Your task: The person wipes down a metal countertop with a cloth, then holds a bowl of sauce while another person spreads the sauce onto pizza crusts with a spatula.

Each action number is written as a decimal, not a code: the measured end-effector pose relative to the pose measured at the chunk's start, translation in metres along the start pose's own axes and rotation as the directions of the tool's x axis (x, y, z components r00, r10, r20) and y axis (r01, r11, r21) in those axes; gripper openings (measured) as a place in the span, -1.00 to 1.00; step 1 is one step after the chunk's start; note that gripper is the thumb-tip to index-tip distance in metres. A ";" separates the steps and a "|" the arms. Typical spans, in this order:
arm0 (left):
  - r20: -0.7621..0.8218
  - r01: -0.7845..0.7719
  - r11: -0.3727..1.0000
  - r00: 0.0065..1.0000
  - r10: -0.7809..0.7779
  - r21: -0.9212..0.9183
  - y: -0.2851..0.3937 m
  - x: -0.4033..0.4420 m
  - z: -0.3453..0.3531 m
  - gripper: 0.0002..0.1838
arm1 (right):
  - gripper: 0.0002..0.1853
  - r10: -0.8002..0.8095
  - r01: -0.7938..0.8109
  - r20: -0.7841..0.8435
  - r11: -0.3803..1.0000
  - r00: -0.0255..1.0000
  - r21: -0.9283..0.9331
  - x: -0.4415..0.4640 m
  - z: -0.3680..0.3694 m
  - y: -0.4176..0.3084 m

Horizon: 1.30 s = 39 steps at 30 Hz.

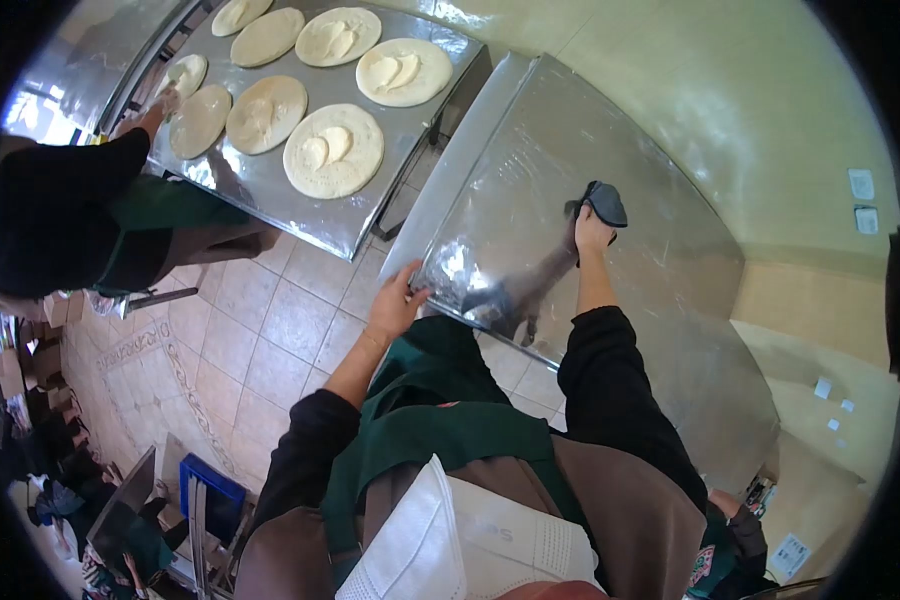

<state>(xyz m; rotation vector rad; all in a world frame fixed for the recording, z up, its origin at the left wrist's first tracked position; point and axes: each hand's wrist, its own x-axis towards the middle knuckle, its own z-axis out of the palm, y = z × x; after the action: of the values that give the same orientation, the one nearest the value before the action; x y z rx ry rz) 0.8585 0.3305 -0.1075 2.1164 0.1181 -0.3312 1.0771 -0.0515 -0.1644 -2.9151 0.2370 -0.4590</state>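
My right hand [595, 232] is closed around a dark grey cloth [606, 203], pressed on the shiny steel table [560, 150] in front of me. My arm and the cloth are mirrored in the metal. At the table's near left corner, my left hand [396, 303] touches the edge with its fingers apart, and I see nothing held in it.
Left of me, a second steel table [240, 185] bears several flat dough rounds [334, 150], some with pale slices or spread on top. A co-worker [60, 220] leans over it, one hand at a round. A green wall [770, 110] stands behind my table.
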 end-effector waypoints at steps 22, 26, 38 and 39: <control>-0.079 0.528 0.561 0.679 -0.730 -0.638 0.013 0.005 -0.017 -0.20 | -0.70 -0.133 0.117 0.083 0.977 0.988 0.176 0.245 0.089 -0.175; 0.045 0.604 0.675 0.759 -0.650 -0.423 -0.001 0.009 -0.037 -0.29 | -0.74 -0.348 0.293 0.190 0.918 0.918 0.266 0.217 0.082 -0.225; 0.020 0.310 0.941 0.951 -0.310 -0.137 -0.048 -0.018 -0.078 -0.46 | -0.77 -0.348 0.448 0.434 0.881 0.831 -0.152 0.117 0.023 -0.304; 0.017 0.308 0.941 0.951 -0.309 -0.140 -0.054 -0.025 -0.081 -0.46 | -0.77 -0.351 0.451 0.432 0.879 0.831 -0.153 0.106 0.016 -0.308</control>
<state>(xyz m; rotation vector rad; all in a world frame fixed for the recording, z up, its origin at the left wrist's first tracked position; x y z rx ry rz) 0.8386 0.4285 -0.1033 1.9567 0.4673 -0.4876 1.2213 0.2301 -0.0863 -3.2182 -0.4240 0.1314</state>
